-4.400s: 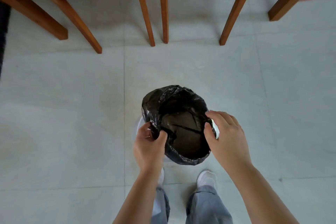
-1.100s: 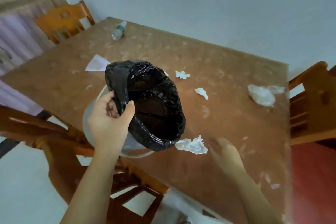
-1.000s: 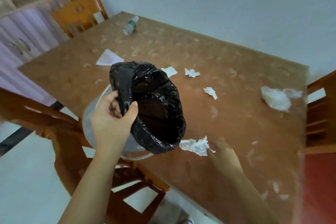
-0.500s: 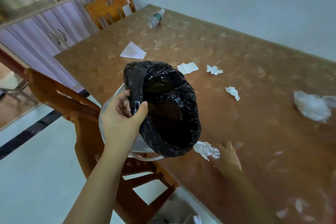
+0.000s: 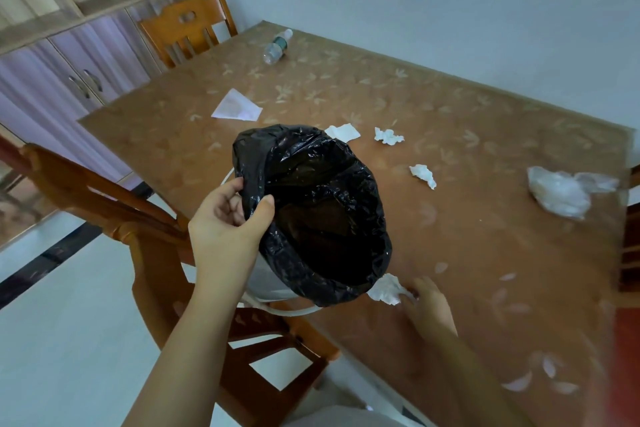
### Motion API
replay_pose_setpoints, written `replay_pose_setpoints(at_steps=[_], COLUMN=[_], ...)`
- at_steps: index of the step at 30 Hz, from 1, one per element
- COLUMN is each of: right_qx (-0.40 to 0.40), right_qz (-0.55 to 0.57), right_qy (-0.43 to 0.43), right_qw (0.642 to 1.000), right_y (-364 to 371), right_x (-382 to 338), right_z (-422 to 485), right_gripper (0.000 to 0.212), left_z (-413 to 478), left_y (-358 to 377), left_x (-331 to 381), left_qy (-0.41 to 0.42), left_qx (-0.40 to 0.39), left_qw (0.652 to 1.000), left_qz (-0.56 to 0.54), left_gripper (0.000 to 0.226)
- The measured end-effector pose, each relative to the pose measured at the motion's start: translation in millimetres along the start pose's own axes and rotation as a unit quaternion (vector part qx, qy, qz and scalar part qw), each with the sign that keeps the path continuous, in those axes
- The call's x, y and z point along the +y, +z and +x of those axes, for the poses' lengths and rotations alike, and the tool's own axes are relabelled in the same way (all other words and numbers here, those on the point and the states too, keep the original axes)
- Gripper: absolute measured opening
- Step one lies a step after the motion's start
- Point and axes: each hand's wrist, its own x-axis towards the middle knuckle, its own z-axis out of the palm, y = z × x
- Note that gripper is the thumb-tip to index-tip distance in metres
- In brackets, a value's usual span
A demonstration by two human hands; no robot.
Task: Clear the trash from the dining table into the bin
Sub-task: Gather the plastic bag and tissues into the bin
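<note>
My left hand (image 5: 228, 222) grips the rim of a white bin (image 5: 263, 282) lined with a black bag (image 5: 318, 211), held tilted at the near edge of the brown dining table (image 5: 485, 253). My right hand (image 5: 427, 305) rests on the table with its fingertips on a crumpled white tissue (image 5: 386, 289) right beside the bin's mouth. More trash lies on the table: two small tissue scraps (image 5: 388, 136) (image 5: 423, 175), a flat paper piece (image 5: 343, 132), a folded white paper (image 5: 237, 107), a clear plastic bag (image 5: 561, 191) and a plastic bottle (image 5: 277, 47) on its side.
A wooden chair (image 5: 156, 253) stands tucked in below the bin, another chair (image 5: 187, 29) at the table's far left end, and a third chair's edge (image 5: 630, 253) at the right. A cabinet (image 5: 69, 55) lines the left wall. The table's far side is against a grey wall.
I lifted the bin from the floor to the table edge. Over the last second my right hand has slid the crumpled tissue toward the bin's mouth, and the view has swung left.
</note>
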Motion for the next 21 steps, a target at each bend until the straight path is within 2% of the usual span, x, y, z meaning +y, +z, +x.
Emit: replay_pose_setpoints(at_steps=[5, 8, 12, 16, 21], right_qx=[0.072, 0.133, 0.222, 0.279, 0.290], right_qz=[0.031, 0.058, 0.079, 0.091, 0.080], right_qy=[-0.008, 0.010, 0.012, -0.036, -0.109], right_qw=[0.997, 0.989, 0.972, 0.955, 0.947], right_y=[-26.2, -49.6, -85.2, -111.2, -129.3], right_x=[-15.7, -27.0, -47.6, -80.8, -124.0], right_z=[-7.1, -10.5, -15.5, -25.8, -33.4], right_gripper=[0.016, 0.005, 0.008, 0.011, 0.012], left_z=[3.2, 5.2, 7.7, 5.7, 1.1], left_y=[0.4, 1.9, 6.0, 12.5, 20.1], left_x=[-3.3, -5.0, -4.1, -0.6, 2.4], left_qy=[-0.020, -0.028, -0.035, -0.026, -0.024], left_qx=[-0.006, -0.011, -0.028, -0.043, -0.070], left_qw=[0.999, 0.998, 0.996, 0.996, 0.994], left_qz=[-0.038, -0.061, -0.076, -0.067, -0.082], left_gripper=[0.030, 0.030, 0.032, 0.030, 0.027])
